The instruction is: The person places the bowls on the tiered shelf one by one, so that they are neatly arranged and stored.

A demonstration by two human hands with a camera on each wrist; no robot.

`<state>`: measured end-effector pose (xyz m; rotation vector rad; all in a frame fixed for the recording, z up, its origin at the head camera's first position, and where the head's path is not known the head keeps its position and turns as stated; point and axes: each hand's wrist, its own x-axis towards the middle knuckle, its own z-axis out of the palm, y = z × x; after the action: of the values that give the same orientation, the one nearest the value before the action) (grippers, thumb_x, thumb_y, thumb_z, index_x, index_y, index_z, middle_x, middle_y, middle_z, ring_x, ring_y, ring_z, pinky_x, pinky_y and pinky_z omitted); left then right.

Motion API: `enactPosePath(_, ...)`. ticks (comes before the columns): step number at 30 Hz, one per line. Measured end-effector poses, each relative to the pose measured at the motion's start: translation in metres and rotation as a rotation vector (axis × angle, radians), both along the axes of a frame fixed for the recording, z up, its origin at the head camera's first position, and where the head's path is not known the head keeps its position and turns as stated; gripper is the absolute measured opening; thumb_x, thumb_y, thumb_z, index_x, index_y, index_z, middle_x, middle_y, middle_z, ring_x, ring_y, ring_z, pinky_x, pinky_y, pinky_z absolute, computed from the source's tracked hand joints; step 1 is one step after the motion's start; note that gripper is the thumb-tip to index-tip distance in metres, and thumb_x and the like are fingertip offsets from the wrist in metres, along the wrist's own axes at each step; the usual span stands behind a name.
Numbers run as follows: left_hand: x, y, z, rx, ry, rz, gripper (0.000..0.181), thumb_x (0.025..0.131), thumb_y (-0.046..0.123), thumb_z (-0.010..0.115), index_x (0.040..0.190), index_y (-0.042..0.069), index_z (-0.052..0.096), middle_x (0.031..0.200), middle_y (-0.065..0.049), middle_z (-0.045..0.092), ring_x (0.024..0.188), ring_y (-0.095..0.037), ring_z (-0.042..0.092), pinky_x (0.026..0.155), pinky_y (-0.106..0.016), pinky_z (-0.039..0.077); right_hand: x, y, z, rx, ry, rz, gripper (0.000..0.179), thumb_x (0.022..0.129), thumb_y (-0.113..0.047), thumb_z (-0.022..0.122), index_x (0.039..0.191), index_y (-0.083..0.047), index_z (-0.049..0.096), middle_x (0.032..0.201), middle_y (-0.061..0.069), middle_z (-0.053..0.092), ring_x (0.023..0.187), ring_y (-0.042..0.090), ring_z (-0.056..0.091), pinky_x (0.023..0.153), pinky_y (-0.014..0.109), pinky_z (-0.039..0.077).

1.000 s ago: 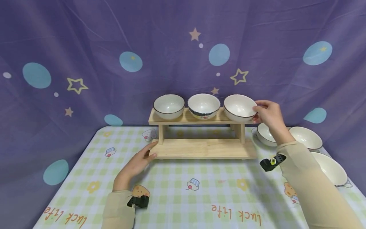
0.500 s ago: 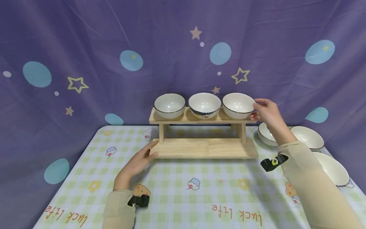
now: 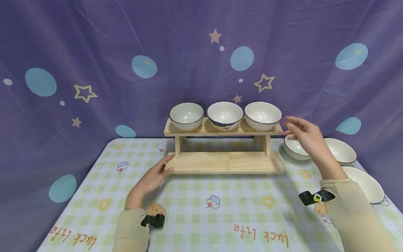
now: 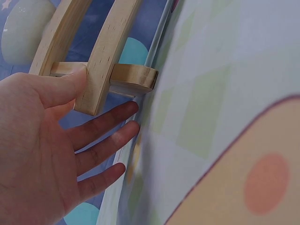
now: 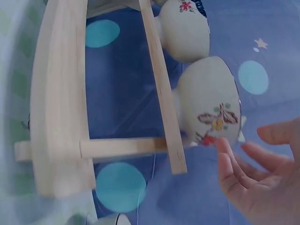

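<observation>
A two-tier wooden display shelf (image 3: 224, 163) stands on the table, with three bowls in a row on its upper board. Leftmost is a dark-rimmed bowl (image 3: 186, 117); the middle bowl (image 3: 225, 116) has a blue patterned band. At the right end sits a cream bowl (image 3: 263, 116), whose flower decoration shows in the right wrist view. My left hand (image 3: 151, 180) holds the left end of the lower board, thumb on its edge, other fingers spread. Just right of the cream bowl, my right hand (image 3: 306, 138) is loosely extended, holding nothing.
Beyond and beside the right forearm, three more bowls stand on the table: a small bowl (image 3: 295, 148), another bowl (image 3: 341, 151) and a wider bowl (image 3: 365, 185) partly behind the sleeve. A purple curtain (image 3: 189, 35) hangs behind the checkered tablecloth (image 3: 195, 210).
The cream bowl has shifted slightly left and settled level on the upper board. My right hand has let go of it and moved right and toward me. The left hand stays put.
</observation>
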<state>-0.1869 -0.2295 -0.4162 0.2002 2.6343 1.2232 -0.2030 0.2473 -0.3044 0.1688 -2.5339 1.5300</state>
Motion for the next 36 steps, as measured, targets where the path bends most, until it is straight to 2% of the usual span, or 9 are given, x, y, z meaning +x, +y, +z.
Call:
enactPosePath(2, 0.000, 0.000, 0.000, -0.001, 0.000, 0.000, 0.062, 0.104, 0.044, 0.047, 0.159, 0.028, 0.023, 0.162, -0.018, 0.017, 0.142, -0.047, 0.024, 0.111, -0.064, 0.025, 0.009, 0.005, -0.005, 0.012, 0.040, 0.002, 0.051, 0.105, -0.031, 0.051, 0.144, 0.002, 0.048, 0.110, -0.022, 0.063, 0.088, -0.004, 0.064, 0.073, 0.014, 0.052)
enactPosePath(4, 0.000, 0.000, 0.001, -0.004, 0.000, 0.001, 0.062, 0.104, 0.044, 0.047, 0.159, 0.028, 0.023, 0.162, -0.019, 0.017, 0.142, -0.048, 0.024, 0.111, -0.064, 0.025, 0.017, 0.010, -0.012, 0.012, 0.085, -0.005, 0.046, 0.104, -0.028, 0.053, 0.140, 0.001, 0.053, 0.105, -0.027, 0.064, 0.087, -0.003, 0.065, 0.071, 0.013, 0.051)
enactPosePath(10, 0.000, 0.000, 0.000, -0.002, -0.003, -0.001, 0.062, 0.104, 0.043, 0.047, 0.159, 0.027, 0.022, 0.163, -0.019, 0.016, 0.142, -0.048, 0.024, 0.111, -0.064, 0.025, 0.043, 0.024, -0.034, -0.001, 0.193, -0.099, 0.032, 0.102, -0.020, 0.057, 0.131, -0.007, 0.063, 0.106, -0.023, 0.068, 0.089, -0.003, 0.065, 0.074, 0.010, 0.048)
enactPosePath(15, -0.001, 0.001, -0.001, 0.005, 0.001, -0.004, 0.061, 0.105, 0.042, 0.047, 0.159, 0.028, 0.022, 0.163, -0.018, 0.016, 0.143, -0.047, 0.024, 0.112, -0.063, 0.024, 0.059, 0.039, -0.053, -0.036, 0.270, -0.173, 0.027, 0.100, -0.009, 0.060, 0.126, -0.003, 0.066, 0.106, -0.020, 0.068, 0.091, -0.003, 0.064, 0.079, 0.007, 0.047)
enactPosePath(19, -0.001, 0.001, 0.000, 0.005, -0.006, 0.005, 0.061, 0.105, 0.042, 0.047, 0.159, 0.029, 0.023, 0.163, -0.018, 0.015, 0.143, -0.047, 0.023, 0.112, -0.063, 0.023, 0.065, 0.051, -0.065, -0.071, 0.260, -0.227, 0.025, 0.098, -0.006, 0.062, 0.121, -0.009, 0.070, 0.103, -0.022, 0.069, 0.091, -0.005, 0.065, 0.080, 0.005, 0.045)
enactPosePath(23, -0.001, 0.000, 0.000, 0.000, -0.004, 0.013, 0.061, 0.104, 0.041, 0.048, 0.159, 0.029, 0.024, 0.163, -0.017, 0.017, 0.143, -0.046, 0.024, 0.112, -0.063, 0.023, 0.068, 0.058, -0.069, -0.066, 0.214, -0.266, 0.023, 0.097, -0.009, 0.064, 0.118, -0.015, 0.071, 0.101, -0.025, 0.068, 0.093, -0.010, 0.062, 0.080, 0.003, 0.043)
enactPosePath(30, -0.002, 0.000, -0.001, -0.048, 0.067, 0.015, 0.059, 0.104, 0.034, 0.052, 0.157, 0.020, 0.030, 0.145, -0.024, 0.043, 0.127, -0.040, 0.044, 0.098, -0.059, 0.040, 0.073, 0.067, -0.067, -0.052, 0.218, -0.326, 0.023, 0.097, -0.011, 0.066, 0.118, -0.015, 0.071, 0.098, -0.028, 0.067, 0.090, -0.012, 0.061, 0.078, 0.003, 0.042)
enactPosePath(33, -0.003, 0.000, -0.001, -0.063, 0.097, 0.005, 0.059, 0.104, 0.031, 0.053, 0.156, 0.016, 0.031, 0.137, -0.023, 0.047, 0.120, -0.037, 0.046, 0.095, -0.056, 0.041, 0.074, 0.073, -0.065, -0.072, 0.217, -0.346, 0.023, 0.097, -0.010, 0.065, 0.119, -0.010, 0.070, 0.097, -0.027, 0.068, 0.088, -0.010, 0.063, 0.078, 0.003, 0.044)
enactPosePath(36, -0.003, 0.001, 0.000, -0.069, 0.103, 0.003, 0.059, 0.104, 0.030, 0.054, 0.156, 0.015, 0.032, 0.135, -0.022, 0.048, 0.117, -0.035, 0.047, 0.093, -0.055, 0.042, 0.075, 0.080, -0.064, -0.055, 0.193, -0.408, 0.025, 0.097, -0.013, 0.065, 0.122, -0.011, 0.070, 0.095, -0.031, 0.066, 0.088, -0.012, 0.061, 0.077, 0.002, 0.042)
